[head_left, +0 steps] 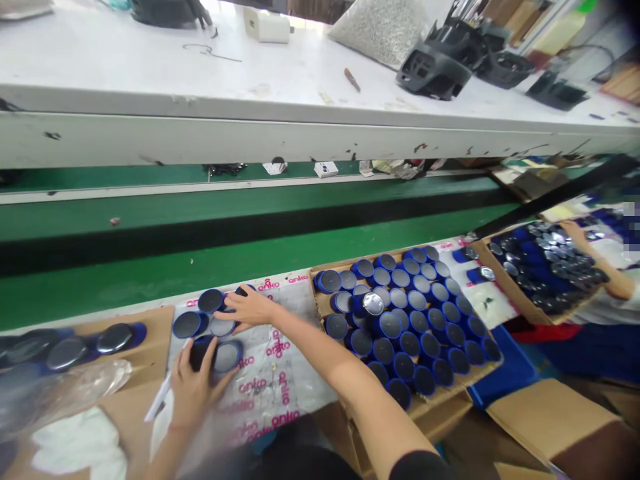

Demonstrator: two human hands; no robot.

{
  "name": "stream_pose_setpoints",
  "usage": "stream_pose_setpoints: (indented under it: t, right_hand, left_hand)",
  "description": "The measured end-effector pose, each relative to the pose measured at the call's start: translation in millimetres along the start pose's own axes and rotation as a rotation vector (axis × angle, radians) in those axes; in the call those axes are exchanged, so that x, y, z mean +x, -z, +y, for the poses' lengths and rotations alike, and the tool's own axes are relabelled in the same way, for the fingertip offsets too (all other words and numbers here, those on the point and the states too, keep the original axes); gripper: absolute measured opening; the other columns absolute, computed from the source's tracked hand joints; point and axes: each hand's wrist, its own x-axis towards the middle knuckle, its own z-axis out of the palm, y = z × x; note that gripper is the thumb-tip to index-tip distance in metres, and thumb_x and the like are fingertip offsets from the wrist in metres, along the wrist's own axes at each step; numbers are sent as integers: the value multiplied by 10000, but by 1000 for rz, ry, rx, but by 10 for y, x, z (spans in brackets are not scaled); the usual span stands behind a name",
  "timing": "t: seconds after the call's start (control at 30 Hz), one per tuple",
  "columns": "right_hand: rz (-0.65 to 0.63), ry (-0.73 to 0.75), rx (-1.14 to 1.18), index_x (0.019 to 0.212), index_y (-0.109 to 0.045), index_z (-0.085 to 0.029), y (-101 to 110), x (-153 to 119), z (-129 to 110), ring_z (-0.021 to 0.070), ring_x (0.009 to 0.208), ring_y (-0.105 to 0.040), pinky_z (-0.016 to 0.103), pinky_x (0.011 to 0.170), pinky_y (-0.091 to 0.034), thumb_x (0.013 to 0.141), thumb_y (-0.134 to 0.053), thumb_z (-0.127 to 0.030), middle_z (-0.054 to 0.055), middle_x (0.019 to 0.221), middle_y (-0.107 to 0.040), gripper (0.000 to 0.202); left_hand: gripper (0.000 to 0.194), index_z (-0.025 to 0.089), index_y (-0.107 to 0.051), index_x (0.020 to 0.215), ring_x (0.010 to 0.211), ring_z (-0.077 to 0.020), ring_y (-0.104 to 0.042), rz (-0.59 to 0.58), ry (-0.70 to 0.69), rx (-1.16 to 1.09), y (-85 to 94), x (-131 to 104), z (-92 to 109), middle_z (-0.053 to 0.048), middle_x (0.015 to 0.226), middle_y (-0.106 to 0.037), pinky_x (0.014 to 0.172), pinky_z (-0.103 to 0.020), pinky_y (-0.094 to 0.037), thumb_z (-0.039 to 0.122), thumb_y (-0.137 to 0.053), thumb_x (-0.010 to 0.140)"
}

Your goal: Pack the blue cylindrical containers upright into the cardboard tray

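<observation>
A small cluster of blue cylinders with dark or grey round tops stands on the printed plastic sheet. My left hand curls around the near cylinders, fingers by a dark-topped blue cylinder and thumb beside a grey-topped blue cylinder. Reaching across from the right, my right hand has its fingers spread over the far side of the cluster. Its fingertips touch or hover by a grey-topped cylinder and a partly covered dark-topped one. Two more dark-topped cylinders stand at the left.
A cardboard tray full of blue cylinders stands at right; one silver-topped cylinder lies on them. Beyond, a person's hand reaches over another box. Shiny-topped cylinders and a white cloth lie on cardboard at left. A white shelf runs behind.
</observation>
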Motion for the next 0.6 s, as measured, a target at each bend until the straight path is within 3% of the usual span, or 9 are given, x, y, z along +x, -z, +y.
stream_pose_setpoints:
  t: [0.13, 0.27, 0.4, 0.5, 0.6]
  right_hand:
    - [-10, -29, 22, 1329, -464, -168, -60, 133, 36, 298, 1153, -459, 582, 1016, -312, 926, -378, -606, 169, 1225, -541, 601]
    - [-34, -42, 62, 1247, -515, -144, -103, 201, 47, 288, 1061, -505, 453, 913, -397, 932, -352, -616, 151, 1144, -579, 590]
    - [-44, -125, 134, 1165, -548, -141, -114, 191, 11, 263, 1031, -540, 376, 853, -398, 954, -344, -598, 116, 1040, -632, 543]
    - [-17, -305, 211, 1130, -547, -139, -62, 138, -48, 241, 992, -587, 354, 807, -419, 941, -379, -618, 91, 963, -674, 541]
    - [89, -674, 271, 1122, -536, -110, 124, -12, -195, 258, 962, -628, 372, 829, -455, 835, -499, -708, 97, 905, -698, 664]
  left_hand:
    - [582, 94, -601, 1095, 1144, -405, -456, -45, -90, 11, -73, 82, -208, -261, 1246, -379, 914, -537, -472, 589, -609, 789]
    - [612, 101, -650, 1056, 1079, -392, -494, -67, -256, 20, -177, 215, -390, -237, 1177, -466, 895, -507, -483, 629, -630, 747]
    - [582, 112, -688, 1051, 1038, -401, -530, -69, -347, 34, -215, 250, -469, -242, 1125, -557, 834, -490, -495, 619, -600, 779]
    - [590, 135, -666, 1134, 1020, -411, -540, -85, -347, 15, -230, 264, -505, -213, 1130, -622, 765, -487, -497, 616, -563, 808]
    - [567, 159, -696, 1087, 967, -409, -556, -131, -323, -78, -249, 330, -566, -165, 1062, -678, 753, -504, -498, 624, -494, 834]
